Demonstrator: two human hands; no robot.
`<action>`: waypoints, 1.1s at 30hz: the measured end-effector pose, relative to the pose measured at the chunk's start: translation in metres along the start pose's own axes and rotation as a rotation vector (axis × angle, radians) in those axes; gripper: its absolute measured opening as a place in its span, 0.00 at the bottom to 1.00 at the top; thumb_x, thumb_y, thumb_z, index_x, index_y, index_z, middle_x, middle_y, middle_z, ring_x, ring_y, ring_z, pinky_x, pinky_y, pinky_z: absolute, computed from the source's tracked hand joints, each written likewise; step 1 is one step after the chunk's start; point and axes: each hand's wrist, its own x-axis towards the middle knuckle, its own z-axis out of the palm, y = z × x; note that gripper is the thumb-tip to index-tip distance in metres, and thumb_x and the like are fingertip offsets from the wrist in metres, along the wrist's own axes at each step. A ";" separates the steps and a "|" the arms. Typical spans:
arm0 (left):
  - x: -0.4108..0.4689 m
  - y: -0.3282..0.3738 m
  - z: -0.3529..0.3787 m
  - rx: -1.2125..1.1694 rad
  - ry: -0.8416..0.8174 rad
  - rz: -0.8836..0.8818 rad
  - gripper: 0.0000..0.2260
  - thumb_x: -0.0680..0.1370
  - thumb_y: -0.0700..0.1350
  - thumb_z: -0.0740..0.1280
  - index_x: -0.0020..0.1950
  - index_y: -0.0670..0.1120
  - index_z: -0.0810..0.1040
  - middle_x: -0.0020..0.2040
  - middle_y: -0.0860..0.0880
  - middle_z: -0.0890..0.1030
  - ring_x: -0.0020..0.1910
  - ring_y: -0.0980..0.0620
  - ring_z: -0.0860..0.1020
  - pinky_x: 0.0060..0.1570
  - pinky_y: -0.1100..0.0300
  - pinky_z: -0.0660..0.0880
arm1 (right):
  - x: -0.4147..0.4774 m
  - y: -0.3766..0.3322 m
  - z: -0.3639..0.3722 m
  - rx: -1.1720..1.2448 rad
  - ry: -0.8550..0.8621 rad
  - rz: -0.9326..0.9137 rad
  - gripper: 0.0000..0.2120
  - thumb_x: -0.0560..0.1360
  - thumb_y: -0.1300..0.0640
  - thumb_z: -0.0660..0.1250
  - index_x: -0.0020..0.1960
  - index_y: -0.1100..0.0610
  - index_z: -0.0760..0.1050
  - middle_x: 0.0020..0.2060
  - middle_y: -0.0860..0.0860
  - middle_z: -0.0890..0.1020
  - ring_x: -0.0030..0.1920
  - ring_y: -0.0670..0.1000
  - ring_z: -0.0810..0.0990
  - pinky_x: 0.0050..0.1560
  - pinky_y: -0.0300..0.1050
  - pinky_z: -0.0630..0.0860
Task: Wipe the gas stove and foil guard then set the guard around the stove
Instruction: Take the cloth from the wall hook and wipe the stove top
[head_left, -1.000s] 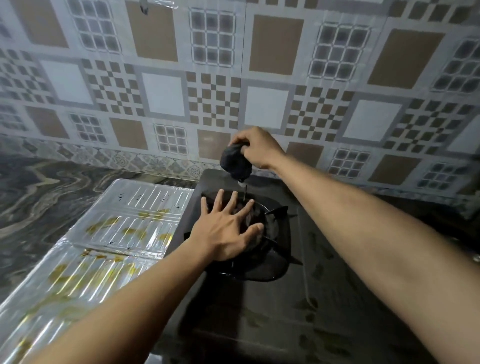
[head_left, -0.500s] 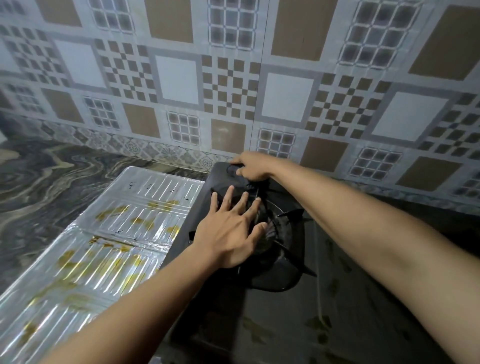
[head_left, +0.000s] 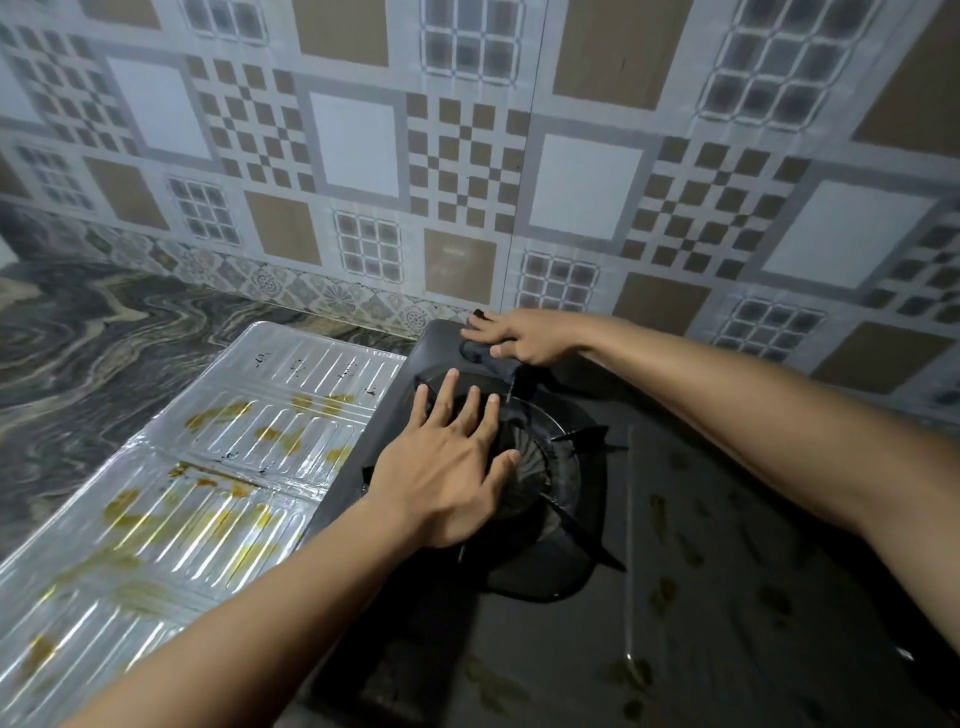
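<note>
right hand (head_left: 524, 338), raised a second ago, now grips the dark cloth (head_left: 480, 358) against the gas stove's (head_left: 727, 545) 11 o'clock corner; left hand (head_left: 447, 483) rests flat, fingers spread, on the burner (head_left: 545, 467). wiping starts; the stained foil guard (head_left: 208, 467) lies flat at 9 o'clock.

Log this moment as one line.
step: wiping stove | right hand: holds dark cloth on stove's far corner | left hand: flat on burner | foil guard: flat beside stove, stained
</note>
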 end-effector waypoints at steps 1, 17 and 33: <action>0.000 0.000 0.000 0.001 -0.001 0.000 0.32 0.81 0.62 0.41 0.81 0.46 0.47 0.81 0.45 0.49 0.78 0.42 0.35 0.76 0.42 0.40 | -0.005 0.004 0.001 0.006 -0.003 0.003 0.25 0.83 0.62 0.56 0.79 0.52 0.56 0.79 0.52 0.50 0.79 0.51 0.48 0.76 0.45 0.44; 0.019 0.031 -0.009 -0.135 0.041 0.011 0.33 0.81 0.64 0.45 0.81 0.49 0.44 0.81 0.43 0.44 0.79 0.45 0.37 0.75 0.42 0.37 | -0.088 0.017 0.047 0.230 0.270 0.329 0.22 0.84 0.59 0.53 0.77 0.53 0.60 0.80 0.51 0.54 0.79 0.52 0.52 0.75 0.48 0.51; 0.027 0.054 0.006 -0.067 -0.022 0.139 0.32 0.74 0.70 0.36 0.77 0.63 0.32 0.81 0.46 0.39 0.76 0.35 0.32 0.70 0.34 0.31 | -0.170 0.036 0.068 0.369 0.339 0.803 0.28 0.78 0.61 0.55 0.78 0.56 0.58 0.77 0.57 0.60 0.73 0.60 0.64 0.69 0.52 0.66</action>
